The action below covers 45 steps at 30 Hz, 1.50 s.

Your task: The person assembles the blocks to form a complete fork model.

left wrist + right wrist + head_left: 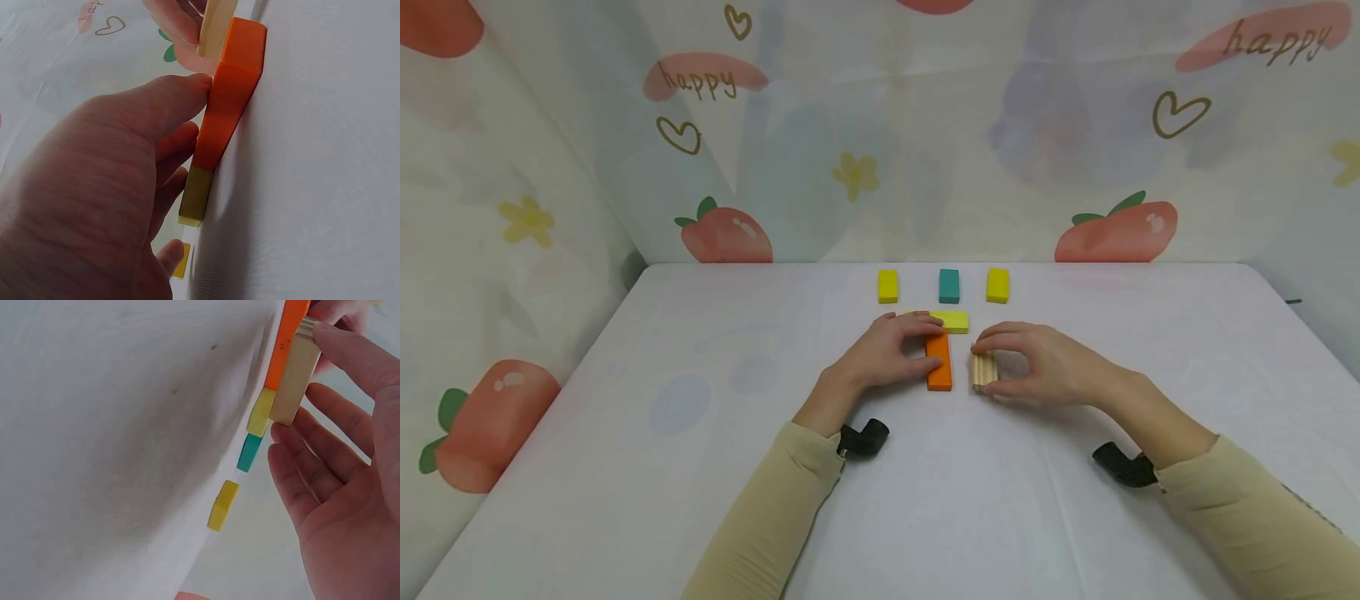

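My left hand [887, 350] touches an orange block [939, 367] on the white table, its thumb on the block and its other fingers reaching toward the far end. A yellow block [955, 322] lies crosswise just beyond that end, partly covered by those fingers. To the right of the orange block, my right hand [1045, 362] pinches a small stack of thin wooden planks [982, 372] between thumb and fingers. In the right wrist view the layered end of the planks [294, 381] shows near the thumb. Whether the planks touch the table is unclear.
Farther back stand a yellow block [888, 287], a teal block [949, 287] and another yellow block [997, 286] in a spaced row. A patterned cloth wall [910, 125] rises behind the white table [925, 500]. Black wrist devices [1123, 465] sit at both cuffs.
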Each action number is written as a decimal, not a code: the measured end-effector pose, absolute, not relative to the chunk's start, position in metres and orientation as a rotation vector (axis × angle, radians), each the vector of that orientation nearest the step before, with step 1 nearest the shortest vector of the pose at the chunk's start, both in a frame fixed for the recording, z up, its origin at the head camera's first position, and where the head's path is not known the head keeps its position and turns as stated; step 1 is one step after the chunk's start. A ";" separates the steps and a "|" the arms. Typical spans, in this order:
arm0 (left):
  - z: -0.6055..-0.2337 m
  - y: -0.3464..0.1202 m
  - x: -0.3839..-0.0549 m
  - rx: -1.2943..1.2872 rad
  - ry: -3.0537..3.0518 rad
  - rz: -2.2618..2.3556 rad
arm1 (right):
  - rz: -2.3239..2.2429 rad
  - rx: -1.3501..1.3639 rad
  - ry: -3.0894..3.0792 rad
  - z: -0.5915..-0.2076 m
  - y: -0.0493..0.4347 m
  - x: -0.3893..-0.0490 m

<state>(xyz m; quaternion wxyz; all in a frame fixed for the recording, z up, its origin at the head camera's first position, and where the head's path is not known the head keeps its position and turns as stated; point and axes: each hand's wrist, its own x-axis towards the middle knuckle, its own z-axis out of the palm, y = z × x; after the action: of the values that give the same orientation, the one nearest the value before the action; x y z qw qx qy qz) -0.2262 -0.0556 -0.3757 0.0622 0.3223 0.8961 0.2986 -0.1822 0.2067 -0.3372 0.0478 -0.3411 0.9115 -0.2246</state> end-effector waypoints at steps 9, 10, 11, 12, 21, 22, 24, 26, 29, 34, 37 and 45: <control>-0.376 -0.057 -0.226 0.971 2.698 0.921 | -0.708 -1.030 2.777 -0.331 0.203 -0.178; -0.377 -0.057 -0.226 0.973 2.699 0.920 | -0.709 -1.033 2.777 -0.331 0.202 -0.178; -0.377 -0.056 -0.227 0.975 2.699 0.920 | -0.710 -1.035 2.776 -0.330 0.202 -0.177; -0.377 -0.057 -0.227 0.979 2.699 0.919 | -0.710 -1.038 2.776 -0.330 0.201 -0.176; -0.378 -0.056 -0.227 0.988 2.699 0.923 | -0.710 -1.100 2.781 -0.329 0.195 -0.171; -0.378 -0.056 -0.227 0.987 2.700 0.923 | -0.711 -1.103 2.780 -0.329 0.194 -0.170; -0.378 -0.056 -0.227 0.987 2.700 0.924 | -0.712 -1.108 2.779 -0.329 0.193 -0.169; -0.378 -0.056 -0.227 0.986 2.700 0.923 | -0.712 -1.110 2.776 -0.328 0.193 -0.169; -0.378 -0.056 -0.227 0.985 2.699 0.925 | -0.711 -1.118 2.770 -0.328 0.191 -0.168; -0.377 -0.056 -0.226 0.980 2.695 0.933 | -0.717 -1.136 2.762 -0.328 0.189 -0.166; -0.377 -0.056 -0.226 0.977 2.694 0.937 | -0.718 -1.144 2.756 -0.328 0.188 -0.165; -0.378 -0.056 -0.227 0.990 2.698 0.919 | -0.712 -1.170 2.751 -0.330 0.185 -0.162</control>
<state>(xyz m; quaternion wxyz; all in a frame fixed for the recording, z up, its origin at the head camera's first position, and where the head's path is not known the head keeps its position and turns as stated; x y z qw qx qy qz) -0.2267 -0.0565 -0.3775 0.0620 0.3274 0.8925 0.3040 -0.1618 0.1855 -0.3300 0.0341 -0.3804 0.8947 -0.2316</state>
